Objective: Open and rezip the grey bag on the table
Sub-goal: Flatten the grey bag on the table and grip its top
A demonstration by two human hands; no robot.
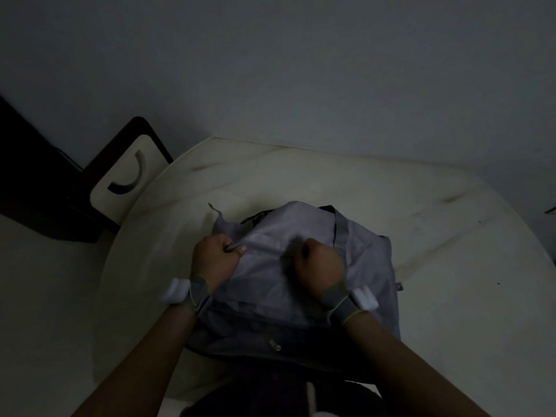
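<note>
A grey fabric bag (304, 224) lies on the round white table (421, 212), close to its near edge. My left hand (215, 258) pinches the bag's fabric at the left end of a zip line that runs across the top. My right hand (319, 264) is closed on the bag at the right end of that line; whether it holds the zip puller is hidden by the fingers. A second small metal zip puller (273, 344) hangs on the bag's front panel near me. Both wrists wear grey straps with white blocks.
A dark-framed chair (126, 173) with a pale seat stands at the table's far left. A plain wall rises behind the table. The scene is dim. My dark-clothed lap (270, 398) shows under the table's near edge.
</note>
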